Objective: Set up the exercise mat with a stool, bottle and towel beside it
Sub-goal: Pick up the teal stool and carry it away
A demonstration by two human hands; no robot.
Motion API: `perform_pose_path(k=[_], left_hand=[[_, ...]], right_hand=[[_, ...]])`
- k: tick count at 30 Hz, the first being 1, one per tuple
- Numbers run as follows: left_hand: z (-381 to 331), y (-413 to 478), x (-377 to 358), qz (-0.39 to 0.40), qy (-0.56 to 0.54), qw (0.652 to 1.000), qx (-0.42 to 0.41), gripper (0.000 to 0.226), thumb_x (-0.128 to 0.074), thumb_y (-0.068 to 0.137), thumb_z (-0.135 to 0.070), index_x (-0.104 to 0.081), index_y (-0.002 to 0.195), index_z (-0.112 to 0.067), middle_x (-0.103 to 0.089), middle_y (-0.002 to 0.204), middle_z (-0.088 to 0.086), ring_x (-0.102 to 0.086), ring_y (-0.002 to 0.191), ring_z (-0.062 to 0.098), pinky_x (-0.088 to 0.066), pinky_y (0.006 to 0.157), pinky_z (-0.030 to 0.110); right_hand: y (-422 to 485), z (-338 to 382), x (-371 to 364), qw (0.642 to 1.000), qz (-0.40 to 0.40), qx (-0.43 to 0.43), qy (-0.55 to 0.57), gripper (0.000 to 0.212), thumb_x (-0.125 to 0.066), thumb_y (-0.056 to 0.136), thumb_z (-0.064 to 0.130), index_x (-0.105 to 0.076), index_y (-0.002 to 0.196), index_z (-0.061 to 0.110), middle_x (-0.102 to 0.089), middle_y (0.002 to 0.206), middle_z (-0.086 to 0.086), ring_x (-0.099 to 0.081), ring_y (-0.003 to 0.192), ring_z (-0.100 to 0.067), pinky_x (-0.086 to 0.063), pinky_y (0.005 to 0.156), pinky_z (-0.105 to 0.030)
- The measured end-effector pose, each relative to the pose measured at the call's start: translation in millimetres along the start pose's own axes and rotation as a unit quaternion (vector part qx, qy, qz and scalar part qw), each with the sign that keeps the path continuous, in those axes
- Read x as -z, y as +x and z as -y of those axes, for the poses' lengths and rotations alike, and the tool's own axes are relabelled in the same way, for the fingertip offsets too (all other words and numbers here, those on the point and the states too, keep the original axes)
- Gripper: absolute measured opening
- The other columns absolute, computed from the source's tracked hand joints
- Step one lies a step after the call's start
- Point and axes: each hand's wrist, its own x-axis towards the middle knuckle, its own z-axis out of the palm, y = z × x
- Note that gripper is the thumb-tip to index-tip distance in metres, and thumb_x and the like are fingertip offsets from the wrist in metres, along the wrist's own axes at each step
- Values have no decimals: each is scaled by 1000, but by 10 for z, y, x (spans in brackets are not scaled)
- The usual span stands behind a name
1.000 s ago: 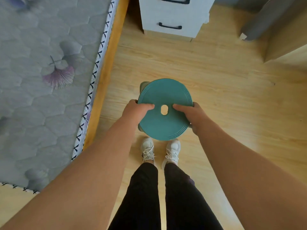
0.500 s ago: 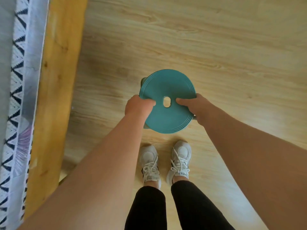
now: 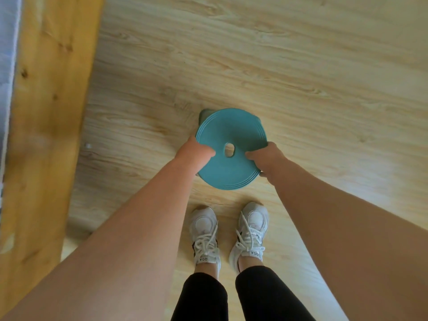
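stool [image 3: 231, 148]: teal, over the floor [image 3: 301, 66] right in front of the shoes [image 3: 228, 235]
left hand [image 3: 196, 154]: grasping the seat rim
right hand [image 3: 266, 158]: same, opposite side
risk: legs hidden underneath, so it could land tilted or nick a toe

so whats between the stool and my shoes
Only bare wooden floor lies between the teal stool and the white shoes; the head view shows this.

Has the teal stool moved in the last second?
Yes. The stool has dropped toward the floor, showing a wider gap from the wooden bed frame.
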Motion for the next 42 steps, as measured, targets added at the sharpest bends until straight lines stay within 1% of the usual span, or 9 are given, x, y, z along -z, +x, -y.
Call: perform_pose_path(k=[3,10,14,19,23,28,33,38,42], left_hand=[[-72,-259,44,-5,17,1000,-23,45,-58,83,-20,-49,127,-20,-61,117,5,-59,102,26,-51,88,38],[-448,-1228,248,17,170,983,-66,63,-50,88,-22,-27,147,-22,-60,114,4,-61,86,20,-42,56,27],[-693,-1956,445,-6,222,970,-98,48,-42,97,-35,-41,139,-14,-55,131,7,-59,109,24,-43,78,31],[-927,-3058,701,-10,276,951,-140,40,-41,98,-28,-47,133,-11,-49,139,5,-56,113,23,-39,78,30],[-1042,-3845,895,-21,287,944,-162,39,-43,96,-28,-49,130,-10,-56,119,6,-51,92,19,-39,76,30],[-1250,-4567,955,-35,334,922,-193,42,-42,96,-29,-45,135,-14,-51,133,8,-55,113,25,-46,88,34],[-1652,-4958,825,-38,349,905,-239,46,-41,95,-33,-44,137,-13,-49,134,10,-55,112,28,-47,94,41],[-2302,-5142,576,-31,382,880,-280,62,-39,94,-56,-40,141,-17,-42,144,6,-46,127,27,-40,100,37],[-2987,-5204,274,-33,379,874,-301,64,-39,93,-57,-38,143,-18,-40,147,4,-44,129,25,-39,99,35]], right_hand=[[-228,80,45,998,-32,12,-53,54,-61,87,15,-41,136,9,-56,111,-11,-57,92,-29,-45,66,-34],[-1167,475,408,976,-13,111,-189,60,-60,91,30,-40,145,15,-55,135,-11,-57,116,-28,-43,80,-28],[-1905,625,800,962,-14,140,-233,52,-59,92,31,-49,139,13,-58,131,-10,-59,110,-26,-41,80,-27],[-2973,693,1362,936,-32,159,-312,44,-56,93,30,-53,133,12,-55,136,-9,-53,122,-28,-42,93,-32],[-3794,744,1765,948,-59,172,-261,52,-59,91,30,-48,140,15,-51,143,-7,-49,128,-27,-40,97,-32],[-4559,769,2211,958,-67,186,-205,60,-65,89,34,-45,143,17,-49,144,-9,-47,131,-28,-39,104,-36],[-4924,595,2682,960,-102,196,-170,62,-66,87,33,-43,143,21,-51,142,-9,-49,128,-27,-41,100,-35],[-4986,411,3312,964,-86,166,-190,70,-69,83,38,-39,146,26,-49,144,-6,-48,130,-25,-41,104,-37],[-4831,362,4024,965,-91,150,-194,74,-70,82,39,-36,147,27,-45,148,-4,-44,133,-26,-40,105,-37]])
